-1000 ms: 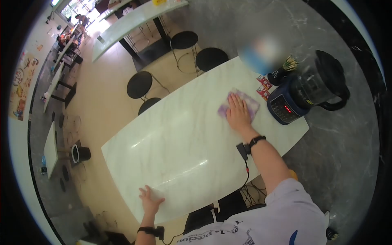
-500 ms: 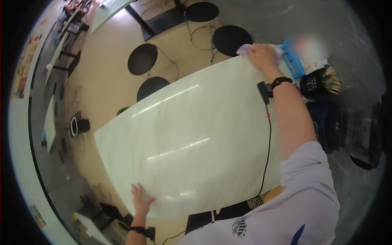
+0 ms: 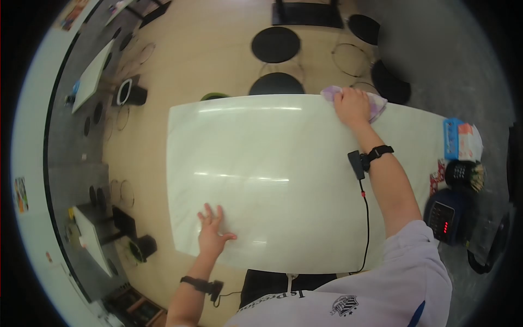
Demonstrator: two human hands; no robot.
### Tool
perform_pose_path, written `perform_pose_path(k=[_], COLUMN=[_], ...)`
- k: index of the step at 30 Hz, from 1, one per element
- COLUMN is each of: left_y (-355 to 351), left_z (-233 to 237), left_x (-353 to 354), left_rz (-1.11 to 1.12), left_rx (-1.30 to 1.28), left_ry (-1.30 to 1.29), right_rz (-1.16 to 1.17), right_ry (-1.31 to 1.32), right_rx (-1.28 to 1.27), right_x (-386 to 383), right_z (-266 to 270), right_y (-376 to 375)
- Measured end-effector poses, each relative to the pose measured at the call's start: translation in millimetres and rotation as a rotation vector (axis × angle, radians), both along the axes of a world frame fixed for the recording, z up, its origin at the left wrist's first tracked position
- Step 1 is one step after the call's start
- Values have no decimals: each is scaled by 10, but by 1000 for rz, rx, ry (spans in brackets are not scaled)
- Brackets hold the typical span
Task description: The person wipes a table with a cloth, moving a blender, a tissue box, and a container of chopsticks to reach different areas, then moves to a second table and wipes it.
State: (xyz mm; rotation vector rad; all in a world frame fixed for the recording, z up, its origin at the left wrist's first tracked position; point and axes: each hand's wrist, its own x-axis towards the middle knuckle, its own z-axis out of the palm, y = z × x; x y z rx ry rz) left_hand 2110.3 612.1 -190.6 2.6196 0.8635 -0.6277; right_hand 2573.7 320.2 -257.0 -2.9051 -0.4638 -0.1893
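Cloth (image 3: 377, 107), pale purple and bunched, sits at the far rim of the white table (image 3: 272, 163), upper right of centre in the frame, and shows on both sides of the right hand (image 3: 353, 106) that covers it. That hand lies palm down on the cloth with the fingers drawn close together; whether they hook a fold of it over the rim I cannot tell. The left hand (image 3: 213, 234) rests flat on the tabletop near the lower edge of the frame, fingers spread wide and thumb out, holding nothing, as if to brace the body during the long reach.

By the look of it, the work in hand is wiping the tabletop, and the stroke is at its farthest point. A further pass calls for steady downward pressure and for keeping the cloth from slipping off the rim towards the black stools (image 3: 277, 84) just beyond it.

At the right end of the table, well apart from the cloth, stand a blue box (image 3: 452, 139), a black holder of sticks (image 3: 463, 174) and a dark blender base (image 3: 444, 218) with red lights. A pass that way needs care not to knock them
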Motion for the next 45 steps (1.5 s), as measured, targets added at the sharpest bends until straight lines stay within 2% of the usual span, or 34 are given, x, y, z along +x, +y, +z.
perform_pose_path(k=[9, 10, 11, 12, 14, 16, 17, 18, 19, 21, 23, 25, 26, 28, 32, 34, 36, 38, 40, 41, 43, 45], left_y=[-24, -11, 107, 230, 482, 806, 1037, 1327, 1536, 2049, 2504, 2886, 3031, 3193, 3474, 3766, 4151, 4519, 4942, 5166, 5593, 6010], left_z=[150, 189, 229, 186, 89, 19, 0, 27, 54, 87, 146, 377, 530, 833, 1145, 1406, 1459, 1432, 1371, 1280, 981, 484], left_x=[130, 127, 59, -60, -427, -960, -1253, -1567, -1904, -2601, -3332, -3839, -4005, -4314, -4231, -3984, -3776, -3533, -3332, -3267, -3285, -3536], left_rz=[-87, -152, -218, -189, -89, 21, 73, 220, 366, 588, 617, 709, 722, 909, 951, 761, 699, 619, 696, 654, 747, 842], left_rx=[-82, -100, -125, -132, -535, -557, -560, -571, -575, -507, -242, -109, -67, -71, 6, -96, -173, -264, -325, -339, -344, -308], left_ry=[62, 56, 61, 45, -450, -558, -666, -640, -624, -407, -486, -523, -545, -533, -656, -425, -456, -484, -704, -708, -759, -705], right_rz=[236, 256, 280, 278, 313, 430, 454, 546, 640, 740, 662, 605, 563, 485, 210, 132, 24, -35, -94, -111, -162, -156], right_ry=[2, -6, -2, 22, 39, -265, -265, -230, -206, -154, -80, -24, 23, 34, 80, 122, 299, 306, 308, 335, 358, 324], right_rx=[-10, -28, -46, -41, -44, 59, 68, 14, -38, -80, 56, 132, 164, 119, 9, 32, -28, -23, -3, -5, -7, 39], right_x=[-614, -677, -784, -863, -1026, -1330, -1546, -1776, -2004, -2548, -3133, -3645, -3893, -4228, -4552, -4572, -4588, -4670, -4730, -4753, -4735, -4761], right_z=[-23, -31, -38, -22, -73, -265, -275, -262, -217, -236, -129, 39, 116, 20, -136, -92, 121, 288, 354, 358, 305, 177], right_y=[2743, 3013, 3302, 3600, 4190, 4633, 4804, 4933, 4978, 4931, 4743, 4498, 4353, 4010, 3547, 3557, 3606, 3743, 3947, 4029, 4160, 4269])
